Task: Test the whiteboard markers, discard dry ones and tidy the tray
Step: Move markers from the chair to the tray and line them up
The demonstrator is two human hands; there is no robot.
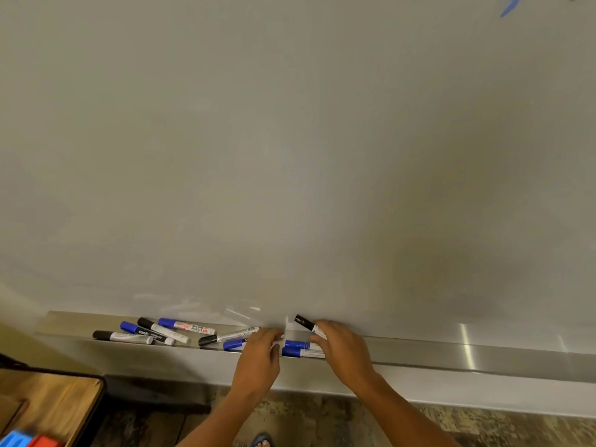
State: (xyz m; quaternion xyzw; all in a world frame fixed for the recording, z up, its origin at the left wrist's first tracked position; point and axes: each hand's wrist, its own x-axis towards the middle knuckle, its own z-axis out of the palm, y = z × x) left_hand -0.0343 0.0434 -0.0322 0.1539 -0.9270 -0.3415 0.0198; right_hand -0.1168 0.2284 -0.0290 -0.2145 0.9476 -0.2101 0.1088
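A metal tray [451, 348] runs along the foot of the whiteboard [290, 156]. Several capped markers lie in it: a loose pile of black and blue ones [151, 332] at the left, a black-capped marker [225, 337] and a blue-capped one [233, 344] near the middle, two blue-capped markers [296, 348] side by side. My right hand [342, 348] grips a black-capped marker [304, 322], its cap pointing up-left against the board. My left hand [261, 350] hovers over the middle markers with fingers bent; what it touches is hidden.
A wooden table corner [64, 401] stands at the lower left with blue and red objects [29, 440] on it. Blue pen strokes [509, 6] mark the board's top right. Wood-patterned floor lies below, with a sandalled foot [263, 440].
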